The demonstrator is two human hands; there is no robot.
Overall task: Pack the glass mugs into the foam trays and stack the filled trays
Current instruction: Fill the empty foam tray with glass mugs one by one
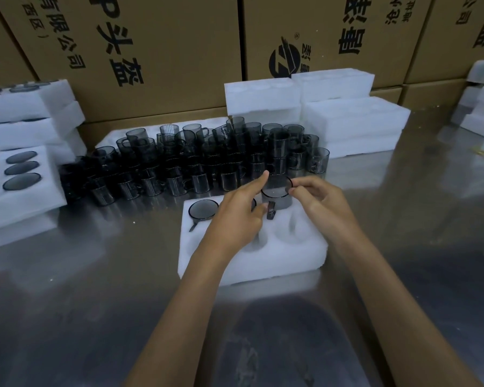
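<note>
On the near middle of the steel table [403, 247] lies a white foam tray [263, 261], its far-right pocket receiving a smoked glass mug [277, 195]. The mug stands upright, partly sunk, its handle [271, 210] turned toward the near side. A second mug [203, 210] already sits in the far-left pocket; the near pockets show empty. Being thin-walled glass, the mug is judged rigid, smooth, light and brittle; the rim and the handle are the sensible holds, and it should be eased down, not pressed, since the foam yields slightly and grips the wall. The right hand [319, 202] pinches the rim at its right edge with curled fingertips. The left hand [241, 210] hangs over the tray's centre, index finger extended toward the rim's left side, remaining fingers loosely bent; contact cannot be confirmed. Both forearms reach in from the near edge. Beyond the tray stands the crowd of unpacked mugs [193, 163]; a filled tray [20, 174] sits at far left.
</note>
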